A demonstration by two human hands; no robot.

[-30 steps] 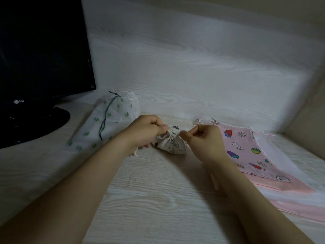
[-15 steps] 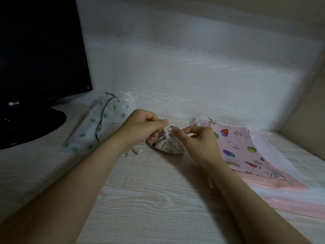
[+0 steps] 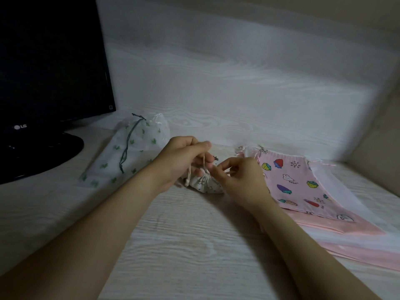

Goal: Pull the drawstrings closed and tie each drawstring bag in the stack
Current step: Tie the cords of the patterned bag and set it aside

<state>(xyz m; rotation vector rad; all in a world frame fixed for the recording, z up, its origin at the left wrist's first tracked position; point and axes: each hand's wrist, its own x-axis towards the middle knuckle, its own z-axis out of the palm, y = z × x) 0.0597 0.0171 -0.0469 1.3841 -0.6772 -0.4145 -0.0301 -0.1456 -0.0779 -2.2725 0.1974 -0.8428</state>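
The small cream bag point(image 3: 203, 186) lies on the desk point(image 3: 184, 245) directly btwn the two hands, just below the fingertips of both, its cloth already gathered at the top. Its drawstring point(image 3: 204, 162) is gripped by the left hand point(image 3: 184, 158), fingers curled round it, and is drawn taut upward from the gathered top. A loose end w/ a knot hangs below the L palm. The right hand point(image 3: 242, 182) is held just beside the bag, fingers loosely curled, index tip at or v. near the gathers. Whether cord is pinched there cannot be told.

Handling, as judged: the bag looks v. light and soft, so it would prob. be dragged or lifted by any pull unless pinned at the gathers. The cord looks thin and matte, so slip is unlikely, but it is small and best taken btwn thumb and index close to the gathers, where a knot can be seated tight. Nothing fragile is apparent.

Outward of the R hand, a pink printed bag point(image 3: 292, 182) lies flat on the stack point(image 3: 346, 228), mouth apparently ungathered. Outward of the L hand lies a cactus-print bag point(image 3: 138, 146) w/ a green cord, and beyond that a monitor point(image 3: 49, 61).
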